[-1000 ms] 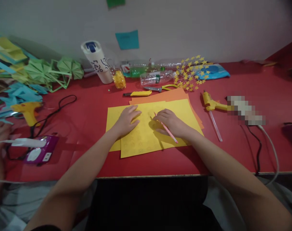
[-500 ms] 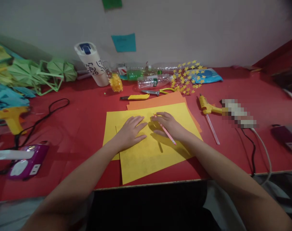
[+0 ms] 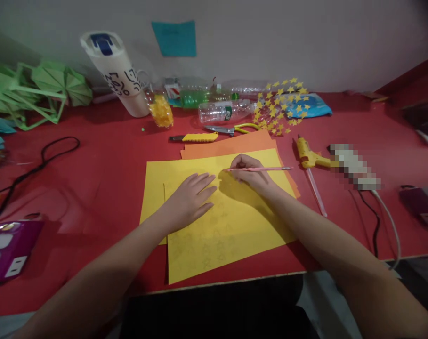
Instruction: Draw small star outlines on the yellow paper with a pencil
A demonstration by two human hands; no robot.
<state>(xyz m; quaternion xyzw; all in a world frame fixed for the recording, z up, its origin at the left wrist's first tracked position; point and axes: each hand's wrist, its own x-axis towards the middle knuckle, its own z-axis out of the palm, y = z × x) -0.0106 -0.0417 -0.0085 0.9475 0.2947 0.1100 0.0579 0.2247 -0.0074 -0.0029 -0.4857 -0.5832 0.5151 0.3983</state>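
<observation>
A yellow sheet of paper [image 3: 249,221] lies at an angle over another yellow sheet, near the table's front edge. Faint pencilled star shapes show on its lower left part. My left hand [image 3: 189,200] rests flat on the paper, fingers spread. In my right hand [image 3: 251,172] is a pink pencil [image 3: 270,168], held in a writing grip with its tip to the left, close to the sheet. Whether the tip touches the paper I cannot tell. Orange paper [image 3: 231,147] sticks out behind the yellow sheets.
Behind the paper are a yellow utility knife [image 3: 199,137], scissors [image 3: 231,130], plastic bottles [image 3: 226,112] and yellow stars [image 3: 280,106]. A white tumbler [image 3: 118,75] stands back left. A yellow glue gun [image 3: 309,155] lies right; a black cable [image 3: 44,160] lies left on the red table [image 3: 104,188].
The pencil has swung from pointing back toward me to lying nearly level, and my right fingers have closed into a writing grip. My view has shifted slightly; my left hand stays on the paper.
</observation>
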